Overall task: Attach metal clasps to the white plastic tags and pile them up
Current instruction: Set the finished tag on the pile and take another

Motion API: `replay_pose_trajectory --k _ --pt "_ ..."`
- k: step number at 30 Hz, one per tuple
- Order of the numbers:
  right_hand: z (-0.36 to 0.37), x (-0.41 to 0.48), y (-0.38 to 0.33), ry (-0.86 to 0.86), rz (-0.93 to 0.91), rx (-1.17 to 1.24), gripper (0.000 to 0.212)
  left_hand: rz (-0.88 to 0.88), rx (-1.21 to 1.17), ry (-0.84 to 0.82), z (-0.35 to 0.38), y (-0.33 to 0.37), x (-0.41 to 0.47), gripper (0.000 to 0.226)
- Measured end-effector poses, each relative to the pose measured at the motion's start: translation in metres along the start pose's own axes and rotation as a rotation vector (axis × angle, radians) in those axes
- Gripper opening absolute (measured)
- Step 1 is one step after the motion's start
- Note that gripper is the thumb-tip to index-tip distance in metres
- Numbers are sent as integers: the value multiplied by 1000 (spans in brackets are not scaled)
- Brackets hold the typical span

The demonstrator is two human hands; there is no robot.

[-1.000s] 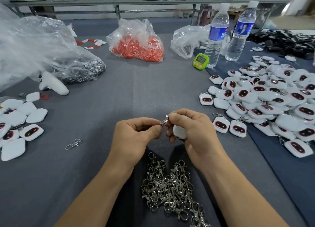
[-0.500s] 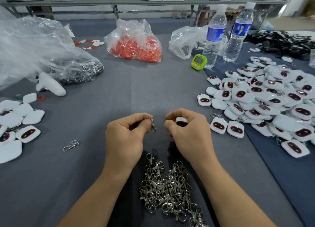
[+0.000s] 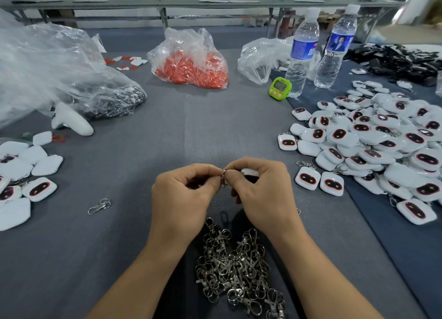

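Left grip: pinching a metal clasp, centre of worktop.
Right grip: curled round a white tag, thumb against the clasp.
Tag pile: heaped by right edge.
Loose clasps: near edge.

Left hand and right hand, apart half a second ago, now fingertip to fingertip again, metal clasp brought back beside white tag

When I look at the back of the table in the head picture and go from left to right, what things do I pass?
Big clear plastic bag → bag of red pieces → green timer → first water bottle → second water bottle → black pile.
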State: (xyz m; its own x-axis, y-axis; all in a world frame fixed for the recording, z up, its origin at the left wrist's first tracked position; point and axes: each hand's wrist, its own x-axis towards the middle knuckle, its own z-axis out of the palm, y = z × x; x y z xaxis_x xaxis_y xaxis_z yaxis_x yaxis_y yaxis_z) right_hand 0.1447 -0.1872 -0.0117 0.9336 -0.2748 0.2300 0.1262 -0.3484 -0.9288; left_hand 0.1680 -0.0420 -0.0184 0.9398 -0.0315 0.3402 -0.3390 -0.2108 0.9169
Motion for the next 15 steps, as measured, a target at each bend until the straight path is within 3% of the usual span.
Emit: replay_pose_trajectory --k 15 --pt "-6 -1 0 -15 -100 -21 19 -8 -21 -80 -2 4 0 10"
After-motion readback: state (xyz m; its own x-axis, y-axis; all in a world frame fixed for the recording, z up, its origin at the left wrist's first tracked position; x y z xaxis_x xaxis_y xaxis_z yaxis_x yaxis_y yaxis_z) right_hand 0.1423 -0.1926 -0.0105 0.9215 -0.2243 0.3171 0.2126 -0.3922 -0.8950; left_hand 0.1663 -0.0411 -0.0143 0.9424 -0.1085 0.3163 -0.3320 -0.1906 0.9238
